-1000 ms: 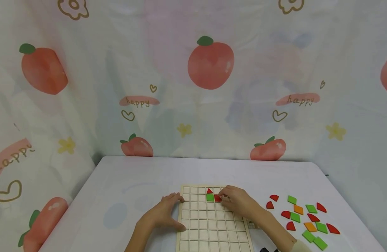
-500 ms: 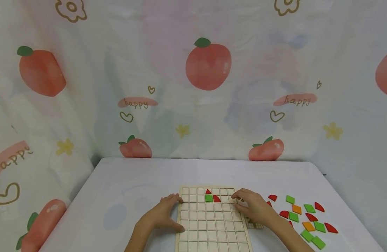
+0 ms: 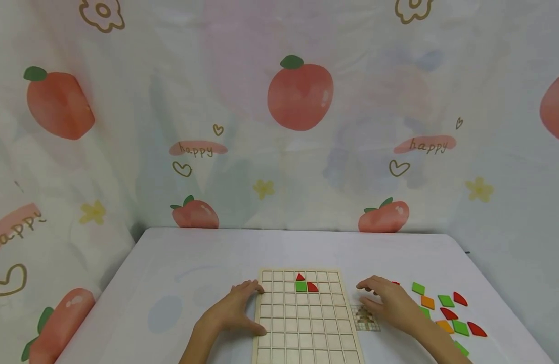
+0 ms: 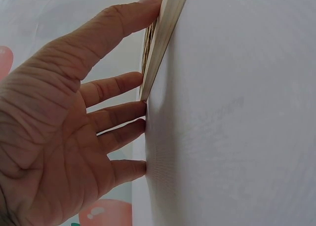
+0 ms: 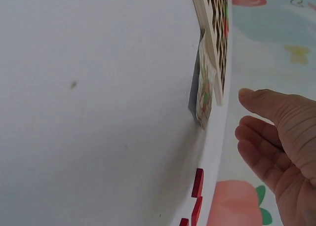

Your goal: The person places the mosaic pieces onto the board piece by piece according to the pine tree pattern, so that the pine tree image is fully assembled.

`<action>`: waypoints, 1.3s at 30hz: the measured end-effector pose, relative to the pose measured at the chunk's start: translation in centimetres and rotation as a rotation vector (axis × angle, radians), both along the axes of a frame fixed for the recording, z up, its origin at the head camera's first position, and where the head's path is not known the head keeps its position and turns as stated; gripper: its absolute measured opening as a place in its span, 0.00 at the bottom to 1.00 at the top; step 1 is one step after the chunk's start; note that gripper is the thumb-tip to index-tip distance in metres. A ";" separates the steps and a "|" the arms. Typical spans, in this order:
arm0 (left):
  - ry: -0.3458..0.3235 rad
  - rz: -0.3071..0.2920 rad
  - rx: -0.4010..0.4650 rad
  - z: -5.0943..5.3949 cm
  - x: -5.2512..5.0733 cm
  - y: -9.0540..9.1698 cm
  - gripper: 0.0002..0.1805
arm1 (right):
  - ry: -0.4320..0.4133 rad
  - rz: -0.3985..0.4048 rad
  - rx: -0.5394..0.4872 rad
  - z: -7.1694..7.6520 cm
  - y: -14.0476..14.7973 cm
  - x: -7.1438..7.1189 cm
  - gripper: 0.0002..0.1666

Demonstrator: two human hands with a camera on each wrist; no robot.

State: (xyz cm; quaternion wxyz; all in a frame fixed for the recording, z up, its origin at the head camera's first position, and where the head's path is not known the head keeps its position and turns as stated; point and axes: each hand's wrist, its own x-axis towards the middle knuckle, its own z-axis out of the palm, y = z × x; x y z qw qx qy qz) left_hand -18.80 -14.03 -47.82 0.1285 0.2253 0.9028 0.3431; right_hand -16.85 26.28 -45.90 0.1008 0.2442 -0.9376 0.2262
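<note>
A pale wooden grid board (image 3: 293,326) lies on the table, with a red triangle (image 3: 300,277), a green square (image 3: 301,286) and a red quarter-round piece (image 3: 312,287) in cells near its far edge. My left hand (image 3: 231,311) touches the board's left edge with thumb and fingertips; in the left wrist view the hand (image 4: 74,122) has its fingers spread along that edge. To the right of the board, my right hand (image 3: 393,303) hovers empty, fingers loosely bent, by a small patterned card (image 3: 366,321). The right wrist view shows this hand (image 5: 281,142) holding nothing.
Right of my right hand lie scattered loose pieces: green ones (image 3: 445,301), red ones (image 3: 477,329) and orange ones (image 3: 427,302). My right hand and forearm cover some of them. A printed cloth (image 3: 284,177) hangs behind the table (image 3: 206,253).
My right hand has left the red quarter-round piece on the board and moved right, past the board's edge, uncovering the patterned card. My left hand stays at the left edge.
</note>
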 end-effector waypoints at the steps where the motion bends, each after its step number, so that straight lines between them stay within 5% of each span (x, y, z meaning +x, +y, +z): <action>1: 0.000 -0.001 -0.001 -0.1 0.0 0.0 0.43 | -0.002 -0.015 0.003 0.0 0.3 0.0 0.15; 5: 0.005 -0.007 0.001 -0.3 -0.1 -0.1 0.43 | -0.020 -0.082 0.010 0.1 1.4 0.2 0.16; 12: 0.002 -0.004 0.010 -0.3 0.0 -0.1 0.43 | 0.086 -0.126 0.023 -0.4 3.7 0.1 0.18; 20: 0.007 -0.006 0.007 -0.3 -0.1 -0.2 0.43 | -0.113 -0.244 0.052 -0.4 5.4 -0.4 0.19; 39: -0.001 -0.006 0.010 -0.1 -0.1 -0.1 0.43 | -0.250 -0.243 0.081 -0.7 7.2 -2.4 0.15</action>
